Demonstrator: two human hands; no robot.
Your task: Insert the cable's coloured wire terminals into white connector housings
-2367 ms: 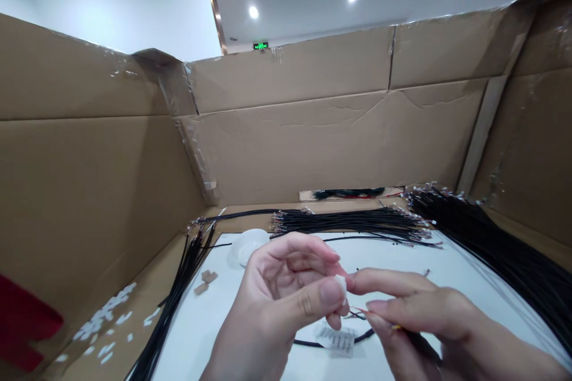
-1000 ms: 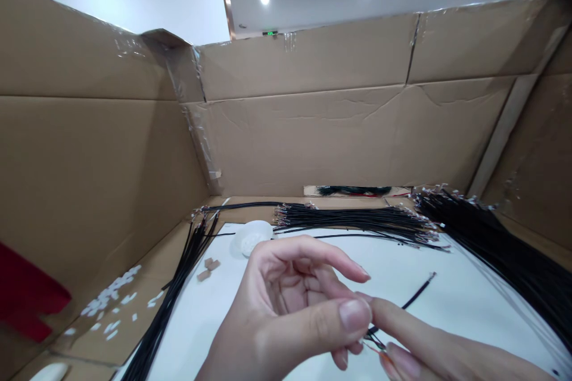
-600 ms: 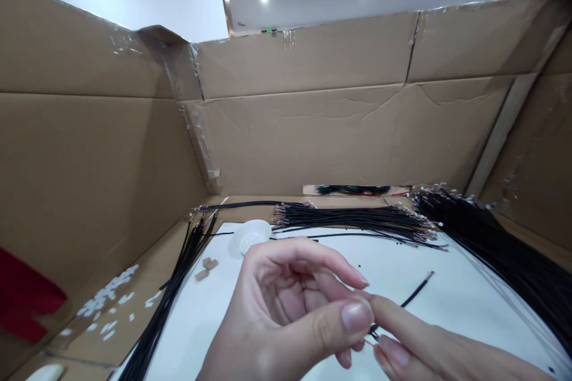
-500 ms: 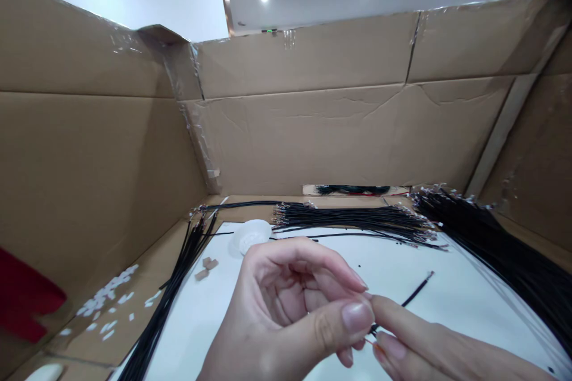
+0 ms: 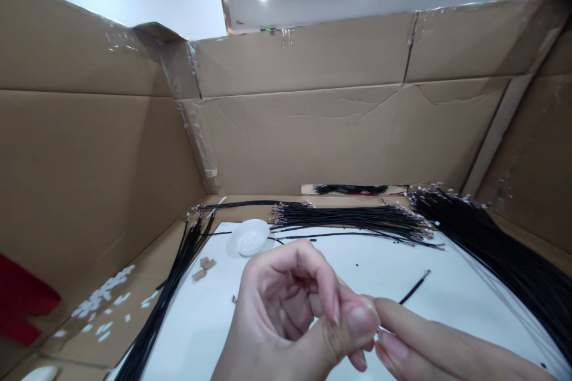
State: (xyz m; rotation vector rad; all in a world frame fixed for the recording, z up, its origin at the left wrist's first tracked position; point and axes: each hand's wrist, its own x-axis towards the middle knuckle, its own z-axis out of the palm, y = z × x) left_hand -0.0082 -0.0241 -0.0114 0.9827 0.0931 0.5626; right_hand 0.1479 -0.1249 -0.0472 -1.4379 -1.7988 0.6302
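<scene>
Left hand [image 5: 286, 309] curled tighter | right hand [image 5: 451, 345] touching it | black wire [image 5: 413, 290] nearby

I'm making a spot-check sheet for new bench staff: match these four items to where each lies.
1. White round dish
2. Loose black wire
3. White scraps
4. Red panel

A. Cardboard ledge left of the white sheet
B. Foot of the left cardboard wall
C. White sheet, above the right hand
D. White sheet's back edge

Pairs: 1-D, 2-C, 3-A, 4-B

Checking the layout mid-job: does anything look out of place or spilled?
Small black bits lie loose on the white sheet, away from the wire bundles; white scraps are scattered on the cardboard at left.
</scene>
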